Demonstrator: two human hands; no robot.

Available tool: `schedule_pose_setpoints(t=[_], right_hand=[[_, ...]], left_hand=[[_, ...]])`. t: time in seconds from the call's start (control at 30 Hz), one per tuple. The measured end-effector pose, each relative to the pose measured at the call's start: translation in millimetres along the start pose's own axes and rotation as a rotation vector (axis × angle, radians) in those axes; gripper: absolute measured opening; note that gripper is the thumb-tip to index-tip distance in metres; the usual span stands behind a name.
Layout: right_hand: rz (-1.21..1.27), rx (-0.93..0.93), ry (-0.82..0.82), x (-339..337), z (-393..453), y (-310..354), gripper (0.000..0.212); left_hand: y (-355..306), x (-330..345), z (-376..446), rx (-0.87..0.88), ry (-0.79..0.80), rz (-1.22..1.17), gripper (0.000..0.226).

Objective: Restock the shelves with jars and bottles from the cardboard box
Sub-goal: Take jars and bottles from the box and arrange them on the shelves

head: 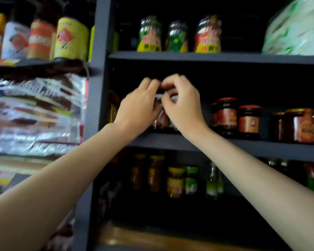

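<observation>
Both my hands reach onto the middle shelf (225,145) of a dark grey shelving unit. My left hand (140,107) and my right hand (181,104) curl round the tops of dark jars with pale lids (161,116) that stand at the left of that shelf. The hands hide most of these jars and the picture is blurred, so I cannot tell how many jars there are. Several jars with red lids (236,116) stand further right on the same shelf. The cardboard box is out of view.
The top shelf (207,57) carries three bottles with green and orange labels (178,35) and a green-white pack (297,28). The lower shelf holds several small bottles (174,180). To the left stand bottles with yellow and orange labels (71,38) above stacked foil packets (34,113).
</observation>
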State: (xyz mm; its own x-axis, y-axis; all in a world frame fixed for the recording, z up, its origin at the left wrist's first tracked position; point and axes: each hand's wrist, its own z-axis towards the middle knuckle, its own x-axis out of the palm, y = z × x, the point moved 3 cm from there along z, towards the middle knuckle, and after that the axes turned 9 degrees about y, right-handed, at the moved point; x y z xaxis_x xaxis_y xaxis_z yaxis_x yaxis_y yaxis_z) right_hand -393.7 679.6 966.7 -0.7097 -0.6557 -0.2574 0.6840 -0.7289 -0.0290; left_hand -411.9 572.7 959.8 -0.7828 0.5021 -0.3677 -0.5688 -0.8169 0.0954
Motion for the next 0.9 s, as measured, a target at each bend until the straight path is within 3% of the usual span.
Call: schedule_pose_setpoints(t=[0.07,0.13,0.23,0.4,0.53,0.73,0.9], right_hand=[[0.268,-0.085,-0.185,8,-11,42,0.015],[0.493,-0.120,-0.265,27,-26,83,0.014],[0.766,-0.096,-0.205,82,-68,150,0.016],[1.027,0.026,0.281,198,-195,308,0.027],[1.059,0.033,0.886,254,-303,443,0.033],[1.000,-0.361,1.470,307,-455,622,0.030],[0.943,-0.524,1.883,326,-586,705,0.030]], left_hand=[[-4,-31,-33,-0.035,-0.238,-0.167,0.023],[6,-61,-70,-0.129,-0.401,-0.242,0.019],[38,-109,-150,-0.275,-0.478,-0.176,0.016],[100,-205,-368,-0.801,-0.376,0.168,0.028],[101,-291,-569,-1.352,-0.167,0.443,0.029],[71,-416,-785,-1.992,-0.037,0.629,0.030],[26,-447,-908,-2.341,-0.091,0.631,0.027]])
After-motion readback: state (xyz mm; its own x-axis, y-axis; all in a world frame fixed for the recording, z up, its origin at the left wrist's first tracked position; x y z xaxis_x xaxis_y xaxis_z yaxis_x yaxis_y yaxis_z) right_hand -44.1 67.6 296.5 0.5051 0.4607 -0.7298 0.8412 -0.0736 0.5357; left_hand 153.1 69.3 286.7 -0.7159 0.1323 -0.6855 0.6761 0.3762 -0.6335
